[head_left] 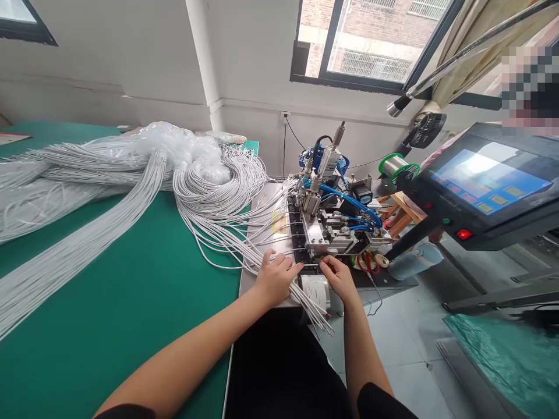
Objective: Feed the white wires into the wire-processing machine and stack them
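At the near end of the machine, a white cable spans both hands. The right hand pinches its tip; the left hand's grip is hidden. Keeping the cable straight seems wise.

Both sleeves are black — so is the lower clothing.

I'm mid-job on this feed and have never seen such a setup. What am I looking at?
One picture, from a camera worn on the person's head, looking forward and down. There's no robot, just bare hands. The left hand lies over a loose bundle of thin white cables; the right hand has its grip on a single white cable, beside a silver metal machine with blue tubes. More white cables lie on the flat green tabletop.
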`<state>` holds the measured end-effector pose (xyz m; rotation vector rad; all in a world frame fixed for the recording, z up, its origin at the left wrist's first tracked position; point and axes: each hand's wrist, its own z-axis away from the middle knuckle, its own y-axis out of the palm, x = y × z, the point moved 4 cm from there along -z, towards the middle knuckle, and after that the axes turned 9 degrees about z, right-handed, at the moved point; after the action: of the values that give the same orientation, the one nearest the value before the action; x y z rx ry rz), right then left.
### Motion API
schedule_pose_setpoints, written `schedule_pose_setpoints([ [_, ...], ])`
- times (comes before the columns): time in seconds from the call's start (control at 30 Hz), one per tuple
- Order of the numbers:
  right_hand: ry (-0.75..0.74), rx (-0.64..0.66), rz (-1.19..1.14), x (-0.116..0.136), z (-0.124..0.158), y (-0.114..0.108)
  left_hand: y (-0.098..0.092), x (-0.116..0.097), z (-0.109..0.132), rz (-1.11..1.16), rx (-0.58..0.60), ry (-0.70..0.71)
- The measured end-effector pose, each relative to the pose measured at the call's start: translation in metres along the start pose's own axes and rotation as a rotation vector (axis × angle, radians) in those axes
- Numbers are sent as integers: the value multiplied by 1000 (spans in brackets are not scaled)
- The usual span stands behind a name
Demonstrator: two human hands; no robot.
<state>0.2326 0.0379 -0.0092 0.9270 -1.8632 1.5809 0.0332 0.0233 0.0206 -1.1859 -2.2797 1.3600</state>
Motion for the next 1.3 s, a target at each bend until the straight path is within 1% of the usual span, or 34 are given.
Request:
schedule_pose_setpoints([
  [0.07,3,-9,-49,-2,-1,2,0,0,0,-1,10,-6],
  [0.13,27,-3,-146,-6,-2,5,0,1,1,-3,19,-17],
  [0.27,198,11,-448,-18,-4,20,0,1,1,-12,31,-23],
  [0.37,286,-4,-552,-25,-4,30,-2,1,2,-17,28,-14],
  [0.47,314,-11,-559,-29,-3,32,-5,1,3,-20,11,-11],
  [0.53,314,-24,-536,-29,1,28,-7,0,4,-19,1,-11],
  [0.6,284,-82,-447,-27,8,17,-9,-1,4,-15,1,-7],
  [0.7,220,-210,-244,-15,29,-6,-11,-2,4,-7,0,-9],
  [0.77,179,-232,-152,-3,47,-20,-11,-1,4,2,3,-17],
  [0.8,152,-204,-112,5,56,-26,-11,-1,4,5,6,-20],
  [0.87,73,-94,-22,19,71,-32,-10,-1,4,7,12,-26],
  [0.93,-10,32,58,32,82,-34,-9,0,5,8,16,-25],
  [1.0,-66,115,112,39,88,-35,-8,0,5,9,10,-23],
  [1.07,-80,149,140,42,90,-35,-7,1,5,7,-5,-24],
  [1.17,-48,216,151,43,89,-32,-8,0,4,-2,-26,-29],
  [1.3,-18,423,102,43,90,-20,-11,-1,3,-9,-77,-19],
])
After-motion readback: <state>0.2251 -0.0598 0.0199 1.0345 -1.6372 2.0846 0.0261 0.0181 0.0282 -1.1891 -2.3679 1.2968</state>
